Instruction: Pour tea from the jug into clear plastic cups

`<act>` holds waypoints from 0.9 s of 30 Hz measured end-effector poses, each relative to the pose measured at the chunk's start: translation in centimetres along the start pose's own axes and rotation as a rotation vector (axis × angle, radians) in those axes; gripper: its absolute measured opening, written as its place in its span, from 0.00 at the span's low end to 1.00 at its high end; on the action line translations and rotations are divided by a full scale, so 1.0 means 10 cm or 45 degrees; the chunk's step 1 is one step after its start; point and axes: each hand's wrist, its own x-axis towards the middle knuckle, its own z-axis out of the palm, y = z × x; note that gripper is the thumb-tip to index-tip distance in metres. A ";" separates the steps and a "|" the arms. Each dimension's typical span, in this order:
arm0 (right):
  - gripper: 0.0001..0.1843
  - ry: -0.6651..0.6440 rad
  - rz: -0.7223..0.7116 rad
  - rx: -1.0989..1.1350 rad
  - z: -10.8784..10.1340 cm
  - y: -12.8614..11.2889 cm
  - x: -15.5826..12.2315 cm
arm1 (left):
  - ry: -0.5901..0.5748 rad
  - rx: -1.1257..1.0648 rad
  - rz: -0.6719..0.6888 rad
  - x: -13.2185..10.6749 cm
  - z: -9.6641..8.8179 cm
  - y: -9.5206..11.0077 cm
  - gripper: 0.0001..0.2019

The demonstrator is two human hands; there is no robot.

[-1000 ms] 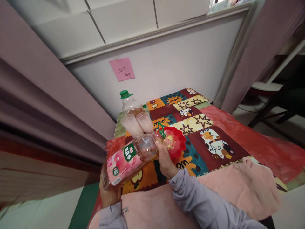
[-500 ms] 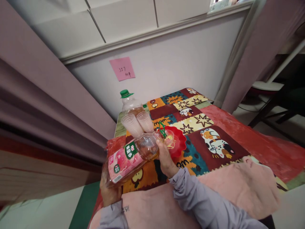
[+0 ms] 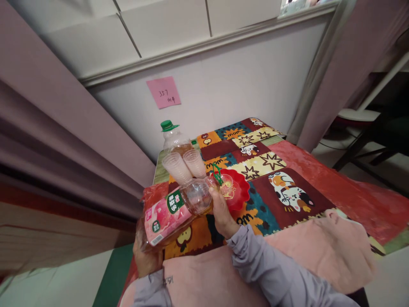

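Observation:
A large clear juice bottle (image 3: 172, 211) with a pink label lies tilted in the air, its neck toward the right and its base toward the lower left. My left hand (image 3: 147, 258) is closed round the base, its fingers partly hidden behind the bottle. Near the neck my right hand (image 3: 221, 213) grips the bottle from the side. The mouth, with a green ring hanging at it, is over a red scalloped plate (image 3: 241, 198). On that plate stands a small clear plastic cup (image 3: 227, 184), partly covered by the bottle neck.
Two stacks of clear plastic cups (image 3: 179, 167) stand just behind the held bottle. Behind them is another bottle with a green cap (image 3: 169, 125). A patterned mat (image 3: 297, 183) covers much of the table. A pink cloth (image 3: 319, 247) lies along the near edge, and a wall rises behind.
The bottle's base has shifted very slightly to the left together with my left hand. Otherwise the hands, bottle and plate look the same.

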 end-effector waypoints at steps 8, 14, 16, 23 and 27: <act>0.33 0.010 0.014 0.036 -0.02 0.07 0.04 | 0.026 0.048 -0.014 0.02 -0.05 -0.03 0.28; 0.33 0.014 0.006 0.030 -0.03 0.09 0.04 | 0.056 0.036 -0.063 0.02 -0.06 -0.03 0.28; 0.33 0.001 0.018 0.036 -0.03 0.09 0.04 | 0.059 0.045 -0.058 0.01 -0.05 -0.03 0.27; 0.34 0.001 0.029 0.019 -0.04 0.10 0.03 | 0.047 0.068 -0.015 -0.02 -0.01 0.02 0.30; 0.33 0.011 0.007 0.010 -0.03 0.09 0.03 | 0.061 0.077 0.006 -0.01 -0.02 0.01 0.29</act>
